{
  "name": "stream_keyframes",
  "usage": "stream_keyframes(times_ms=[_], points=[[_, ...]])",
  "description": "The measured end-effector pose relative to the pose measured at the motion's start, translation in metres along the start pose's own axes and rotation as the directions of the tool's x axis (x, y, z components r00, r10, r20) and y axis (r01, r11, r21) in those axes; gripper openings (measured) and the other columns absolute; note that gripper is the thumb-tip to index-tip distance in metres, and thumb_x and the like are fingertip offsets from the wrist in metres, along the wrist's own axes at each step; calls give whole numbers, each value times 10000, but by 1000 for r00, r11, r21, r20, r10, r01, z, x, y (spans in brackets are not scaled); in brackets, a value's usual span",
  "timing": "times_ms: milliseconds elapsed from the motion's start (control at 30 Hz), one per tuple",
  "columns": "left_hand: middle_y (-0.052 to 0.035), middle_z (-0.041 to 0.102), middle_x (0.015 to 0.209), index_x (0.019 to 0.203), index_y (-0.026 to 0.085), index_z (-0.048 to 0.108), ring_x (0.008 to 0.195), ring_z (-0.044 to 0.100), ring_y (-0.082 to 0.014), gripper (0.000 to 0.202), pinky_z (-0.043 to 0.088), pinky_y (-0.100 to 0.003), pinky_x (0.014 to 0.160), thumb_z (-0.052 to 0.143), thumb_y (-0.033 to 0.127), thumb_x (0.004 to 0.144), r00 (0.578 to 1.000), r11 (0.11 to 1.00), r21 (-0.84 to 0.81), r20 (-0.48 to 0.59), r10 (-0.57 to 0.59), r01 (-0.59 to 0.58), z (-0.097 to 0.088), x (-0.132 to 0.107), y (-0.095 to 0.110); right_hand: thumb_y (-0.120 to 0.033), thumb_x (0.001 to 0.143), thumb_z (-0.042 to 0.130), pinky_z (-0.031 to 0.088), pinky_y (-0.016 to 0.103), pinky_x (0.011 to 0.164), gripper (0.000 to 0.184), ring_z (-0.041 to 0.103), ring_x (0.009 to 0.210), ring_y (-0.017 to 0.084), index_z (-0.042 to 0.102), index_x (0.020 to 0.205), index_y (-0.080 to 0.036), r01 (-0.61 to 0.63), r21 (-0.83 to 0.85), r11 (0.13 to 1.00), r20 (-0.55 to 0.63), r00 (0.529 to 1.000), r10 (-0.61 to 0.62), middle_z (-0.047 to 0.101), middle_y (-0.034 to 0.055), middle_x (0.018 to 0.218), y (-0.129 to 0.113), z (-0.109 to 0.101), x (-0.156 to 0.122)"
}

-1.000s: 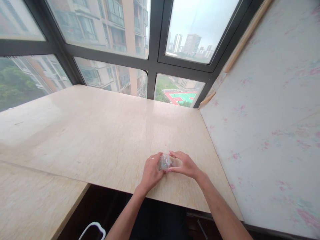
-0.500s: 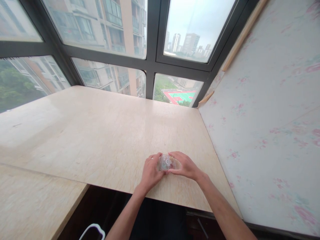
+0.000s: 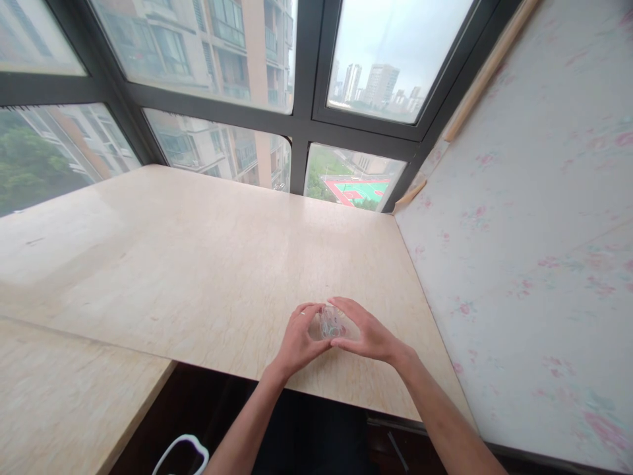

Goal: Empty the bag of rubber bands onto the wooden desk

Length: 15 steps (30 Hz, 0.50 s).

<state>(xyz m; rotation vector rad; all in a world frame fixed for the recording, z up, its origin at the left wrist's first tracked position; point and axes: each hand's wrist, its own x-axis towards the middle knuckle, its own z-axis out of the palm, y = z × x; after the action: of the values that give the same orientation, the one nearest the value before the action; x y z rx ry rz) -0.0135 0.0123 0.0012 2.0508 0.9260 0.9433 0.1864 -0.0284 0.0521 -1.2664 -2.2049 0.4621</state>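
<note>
1. The clear box [image 3: 333, 323] sits between the two hands, low over the counter [image 3: 222, 264] near its front edge; whether it touches the surface I cannot tell. Small coloured shapes show in or on the box, too small to make out.
2. The left hand [image 3: 297, 340] is at the box's left end, its fingers curved in an arch, pinching it between fingertips on the far side and thumb on the near side. A ring [image 3: 302, 313] is on one of its fingers.
3. The right hand [image 3: 368, 332] mirrors this at the box's right end, its fingers bent round the far side and the thumb along the near side, tips close to those of the left.
4. Well beyond the box stands a dark window frame [image 3: 299, 125], with a red and green court [image 3: 361, 191] visible outside.
5. To the box's right rises a flower-patterned wall [image 3: 519, 257].
6. Nearer than the box and to its left, below the counter, is a white curved object [image 3: 185, 439].
</note>
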Motion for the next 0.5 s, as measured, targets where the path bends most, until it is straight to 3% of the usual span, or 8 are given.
stream_keyframes(times_ms=[200, 500], points=[[-115, 599, 1225, 1285, 214, 526, 1189, 503, -284, 620, 432, -469, 1000, 730, 440, 745, 1000, 1000, -16, 5, 13, -13, 0, 0, 0, -388, 801, 721, 476, 479, 991, 658, 575, 1164, 281, 469, 1388, -231, 58, -31, 998, 2, 998, -58, 629, 116, 1249, -10, -2, 13], [-99, 604, 1254, 1310, 217, 518, 1302, 421, -292, 639, 391, -464, 1052, 743, 365, 730, 1000, 1000, 16, 30, 10, -10, 1, -1, 0, -418, 782, 736, 483, 462, 994, 676, 585, 1169, 277, 487, 1379, -222, 65, 46, 997, -109, 992, -59, 636, 124, 1252, 3, 6, 2]])
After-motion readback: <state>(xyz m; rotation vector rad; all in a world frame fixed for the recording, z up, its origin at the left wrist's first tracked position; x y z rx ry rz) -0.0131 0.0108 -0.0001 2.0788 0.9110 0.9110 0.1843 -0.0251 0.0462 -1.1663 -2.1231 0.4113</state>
